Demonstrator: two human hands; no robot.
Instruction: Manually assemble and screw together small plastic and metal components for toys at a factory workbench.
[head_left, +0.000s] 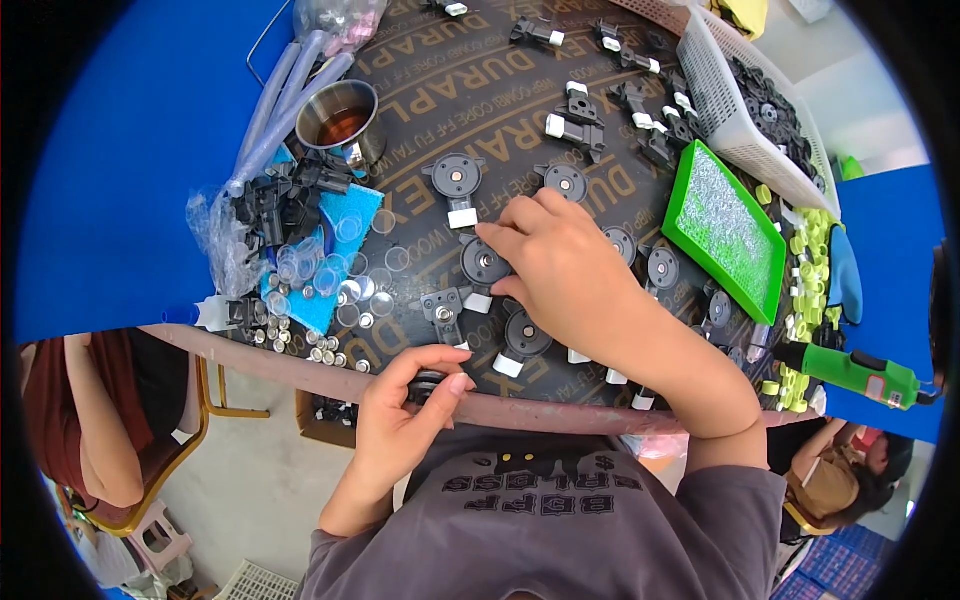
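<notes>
My right hand [570,260] reaches over the middle of the table, thumb and forefinger on either side of a black round-headed plastic part [483,262] with a metal centre and a white end. By the table's front edge, my left hand [400,405] curls around a dark round plastic piece [428,379], partly hidden by the fingers. Similar round-headed parts stand around my right hand: one behind on the left [457,178], one just beyond the knuckles [567,182] and one in front [527,333]. Between my hands lies a black part with a squarish head [442,308].
Left: a metal cup [341,122] of brown liquid, clear discs [380,278], small metal caps [322,352] and a pile of black parts [290,205]. Right: a green tray [673,215] of small silvery pieces, a white basket [708,88], yellow-green caps [815,265] and a green power screwdriver [860,377].
</notes>
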